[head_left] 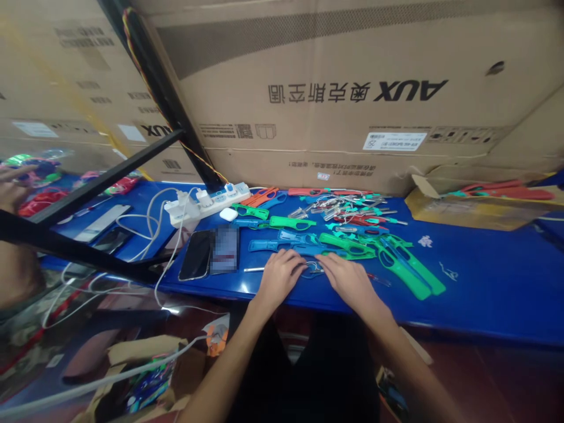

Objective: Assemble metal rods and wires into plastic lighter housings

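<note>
Both my hands rest on the blue table point(484, 282) near its front edge. My left hand point(279, 275) has its fingers curled down onto a blue plastic frame piece point(282, 242). My right hand point(348, 277) lies beside it, fingers bent over a small metal wire part point(314, 269) between the two hands. What each hand grips is hidden under the fingers. Green plastic frames point(408, 267) lie just right of my right hand. More green, blue and red frames point(308, 223) are spread behind the hands.
Two phones point(210, 254) lie left of my hands. A white power strip point(205, 202) with chargers and cables sits behind them. Large AUX cardboard boxes point(352, 88) wall off the back. An open carton point(480, 202) holds red pieces at right. Another person's hand point(13, 185) shows at far left.
</note>
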### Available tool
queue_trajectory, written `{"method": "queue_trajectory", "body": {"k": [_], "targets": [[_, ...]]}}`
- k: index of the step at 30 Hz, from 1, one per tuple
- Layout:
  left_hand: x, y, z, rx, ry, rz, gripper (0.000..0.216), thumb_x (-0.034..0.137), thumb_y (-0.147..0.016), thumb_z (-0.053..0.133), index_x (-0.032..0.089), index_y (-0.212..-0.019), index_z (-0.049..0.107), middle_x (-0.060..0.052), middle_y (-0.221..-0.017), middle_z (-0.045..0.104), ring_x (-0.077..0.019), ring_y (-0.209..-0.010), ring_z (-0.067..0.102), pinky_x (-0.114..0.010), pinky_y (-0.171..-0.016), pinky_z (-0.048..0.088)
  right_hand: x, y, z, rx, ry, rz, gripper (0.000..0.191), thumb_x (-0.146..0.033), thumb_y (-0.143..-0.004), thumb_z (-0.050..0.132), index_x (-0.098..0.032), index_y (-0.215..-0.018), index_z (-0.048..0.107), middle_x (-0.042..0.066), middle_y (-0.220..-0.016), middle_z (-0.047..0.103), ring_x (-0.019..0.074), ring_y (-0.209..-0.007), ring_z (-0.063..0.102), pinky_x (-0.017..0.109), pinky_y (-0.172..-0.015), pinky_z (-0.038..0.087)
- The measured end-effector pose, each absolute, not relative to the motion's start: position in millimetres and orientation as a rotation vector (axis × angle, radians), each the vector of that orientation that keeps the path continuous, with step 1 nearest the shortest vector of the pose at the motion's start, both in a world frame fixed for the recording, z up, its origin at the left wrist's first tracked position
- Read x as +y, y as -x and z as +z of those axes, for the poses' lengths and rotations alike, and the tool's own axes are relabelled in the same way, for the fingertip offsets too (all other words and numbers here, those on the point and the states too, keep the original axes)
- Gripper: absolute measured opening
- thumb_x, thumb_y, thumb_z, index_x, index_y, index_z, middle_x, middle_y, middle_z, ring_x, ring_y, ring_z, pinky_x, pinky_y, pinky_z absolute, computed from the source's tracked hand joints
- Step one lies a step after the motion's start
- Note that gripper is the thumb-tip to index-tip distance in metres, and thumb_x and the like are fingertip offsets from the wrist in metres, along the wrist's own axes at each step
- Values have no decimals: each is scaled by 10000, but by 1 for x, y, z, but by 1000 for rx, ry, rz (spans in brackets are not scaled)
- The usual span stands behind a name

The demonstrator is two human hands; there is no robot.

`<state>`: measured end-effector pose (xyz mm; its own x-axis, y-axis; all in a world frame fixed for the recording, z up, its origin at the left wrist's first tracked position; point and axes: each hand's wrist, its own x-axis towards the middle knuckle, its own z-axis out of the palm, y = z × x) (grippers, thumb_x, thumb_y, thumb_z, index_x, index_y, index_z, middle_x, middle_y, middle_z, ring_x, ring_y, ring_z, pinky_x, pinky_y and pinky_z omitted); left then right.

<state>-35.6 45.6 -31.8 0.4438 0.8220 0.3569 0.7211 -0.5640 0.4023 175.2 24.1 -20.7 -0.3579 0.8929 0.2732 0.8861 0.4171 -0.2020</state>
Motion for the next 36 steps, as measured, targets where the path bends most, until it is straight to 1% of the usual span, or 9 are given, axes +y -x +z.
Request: {"method": "queue_trajectory", "body": {"k": [2,4,9,12,15,22,28,32,36], "targets": [[46,36,-32,1359,-2498,789,137,296,-1013,622,237,-999,744,-31,-1021,744,-208,-925,633,-364,-804,457,35,-174,-11,-2440,1537,50,291,-169,-1001,506,-252,-1117,759,71,-982,768,186,-699,718,282,-548,406],[45,36,-32,1367,-2494,796,128,283,-1010,625,235,-988,741,-29,-1023,743,-208,-926,630,-363,-805,456,44,-172,-1,-2530,1534,76,264,-142,-977,532,-245,-1023,771,66,-910,760,185,-665,702,284,-527,354],[45,36,-33,1382,-2490,803,119,294,-1003,636,232,-1004,739,-30,-1017,740,-213,-938,623,-361,-791,458,56,-168,17,-2644,1533,162,191,-208,-978,562,-214,-911,740,83,-877,764,204,-691,690,291,-580,355],[46,36,-33,1379,-2488,807,115,288,-1001,637,235,-995,739,-31,-1027,742,-218,-951,619,-358,-786,454,62,-165,23,-2650,1549,220,174,-228,-985,556,-207,-959,726,74,-797,747,224,-689,677,296,-603,343],[47,36,-35,1363,-2483,817,104,275,-996,644,234,-984,739,-24,-1027,748,-218,-938,619,-362,-798,456,70,-160,25,-2625,1559,287,176,-234,-1001,541,-211,-1031,712,58,-784,740,216,-704,669,289,-611,322],[48,37,-39,1343,-2445,852,61,258,-982,666,208,-1001,693,-36,-1000,732,-220,-920,626,-377,-858,474,90,-151,26,-2609,1464,546,95,-206,-949,607,-225,-949,701,-8,-776,749,149,-707,653,244,-621,317],[48,37,-39,1363,-2386,899,144,222,-936,721,196,-1022,608,-28,-964,706,-230,-923,617,-353,-817,498,98,-157,34,-2595,1394,674,128,-237,-994,544,-226,-998,671,-52,-728,745,114,-676,653,209,-648,369],[48,36,-39,1343,-2404,897,117,214,-948,708,203,-1000,603,-25,-979,713,-216,-940,627,-333,-835,497,104,-152,27,-2587,1445,576,136,-247,-993,552,-226,-1007,685,-30,-711,738,138,-684,665,221,-646,374],[47,36,-37,1404,-2426,888,129,250,-939,724,199,-1011,630,-33,-1000,731,-236,-943,626,-364,-818,469,100,-147,17,-2547,1534,322,195,-270,-1009,546,-206,-1084,714,71,-875,765,206,-784,698,264,-647,381]]}}
